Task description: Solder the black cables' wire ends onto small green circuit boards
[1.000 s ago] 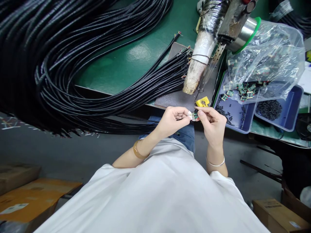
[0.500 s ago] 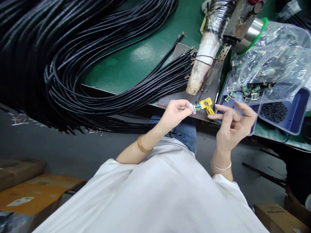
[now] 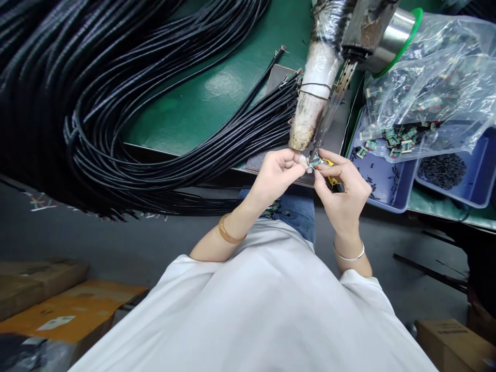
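Observation:
My left hand (image 3: pixel 281 170) is closed in a pinch at the left end of a small green circuit board (image 3: pixel 316 161). Whitish material shows at those fingertips; I cannot tell exactly what it is. From the other side, my right hand (image 3: pixel 343 188) has its thumb and forefinger on the board's edges. A yellow clip (image 3: pixel 332 180) sits under the board, mostly covered by the right fingers. The soldering iron (image 3: pixel 329 113) points down from above, its tip at the board between both hands. Beside it is a wrapped, scorched white tube (image 3: pixel 304 121), its end just above my left fingers.
Black cables (image 3: pixel 217 155) with stripped ends cover the left of the green table (image 3: pixel 217 88). To the right, a plastic bag (image 3: pixel 434 77) of circuit boards rests over blue trays (image 3: pixel 403 188) holding small black parts. A solder spool (image 3: pixel 391 44) sits behind the iron. Cardboard boxes (image 3: pixel 73 310) stand below.
My right hand has moved left from beside the yellow clip and closed around the circuit board. My left hand keeps its pinch. The board now lies beneath the iron's tip.

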